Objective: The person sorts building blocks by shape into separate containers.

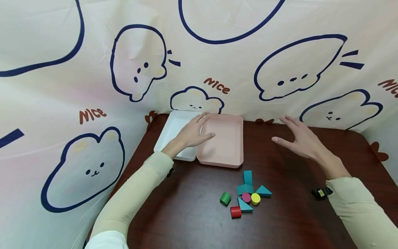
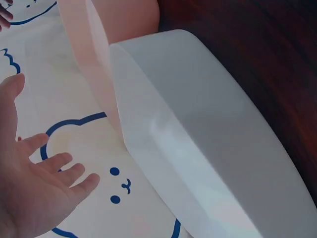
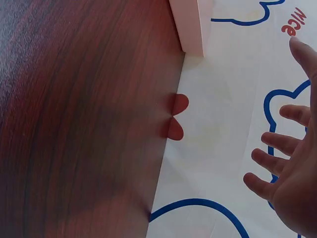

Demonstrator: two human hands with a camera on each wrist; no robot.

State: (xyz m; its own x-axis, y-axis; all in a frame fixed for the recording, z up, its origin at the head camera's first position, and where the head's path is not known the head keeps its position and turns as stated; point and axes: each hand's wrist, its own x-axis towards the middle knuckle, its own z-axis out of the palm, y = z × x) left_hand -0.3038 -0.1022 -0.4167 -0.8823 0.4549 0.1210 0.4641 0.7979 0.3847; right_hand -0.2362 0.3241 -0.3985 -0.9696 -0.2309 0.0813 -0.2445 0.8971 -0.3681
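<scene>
My left hand (image 1: 191,134) is held above the white tray (image 1: 164,133) and the near side of the pink tray (image 1: 222,138), fingers spread and holding nothing. In the left wrist view the same hand (image 2: 44,183) shows apart from the white tray (image 2: 198,114). Over the right part of the table, my right hand (image 1: 300,138) hovers with loosely spread fingers and nothing in them. The right wrist view shows that hand (image 3: 292,163) in front of the patterned cloth, with a corner of the pink tray (image 3: 190,25) above.
Small blocks lie on the dark wooden table (image 1: 186,214): a green cylinder (image 1: 225,198), a red cylinder (image 1: 235,212), a yellow cylinder (image 1: 255,199), a magenta cylinder (image 1: 246,197) and several blue blocks (image 1: 264,191). A printed cloth (image 1: 236,62) hangs behind the table.
</scene>
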